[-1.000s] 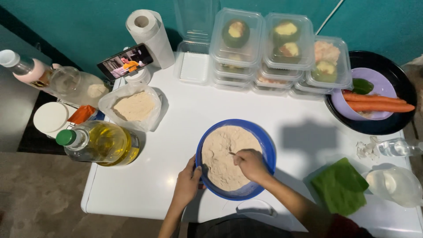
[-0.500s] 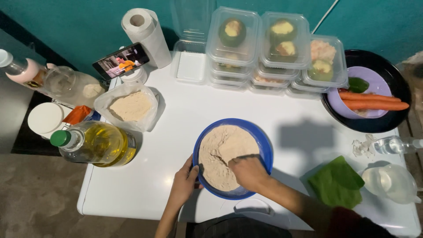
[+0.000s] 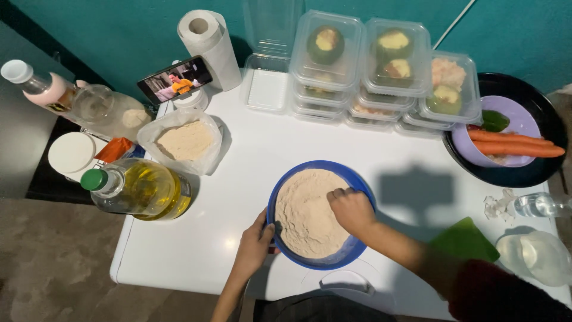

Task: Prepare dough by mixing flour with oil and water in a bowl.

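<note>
Surface: white plastic table (image 3: 238, 179) against a teal wall, crowded with kitchen things.
Bowl: round blue plastic bowl (image 3: 353, 257) full of pale brown flour (image 3: 304, 214), sitting near the table's front edge, dead centre.
Left hand: left hand (image 3: 255, 243) clamps the bowl's near-left rim, fingers curled round the edge, thumb on the lip.
Right hand: right hand (image 3: 351, 210) is down in the flour at the bowl's right side, fingers bent and bunched, tips buried; whether they pinch any flour I cannot tell.
Left side: clear bottle of yellow oil with a green cap (image 3: 138, 189), and a clear bag of flour (image 3: 183, 142) behind it.
Back: stacked clear lidded food containers (image 3: 381, 71), white paper towel roll (image 3: 210, 45).
Right: two orange carrots (image 3: 513, 143) in a lilac bowl.
</note>
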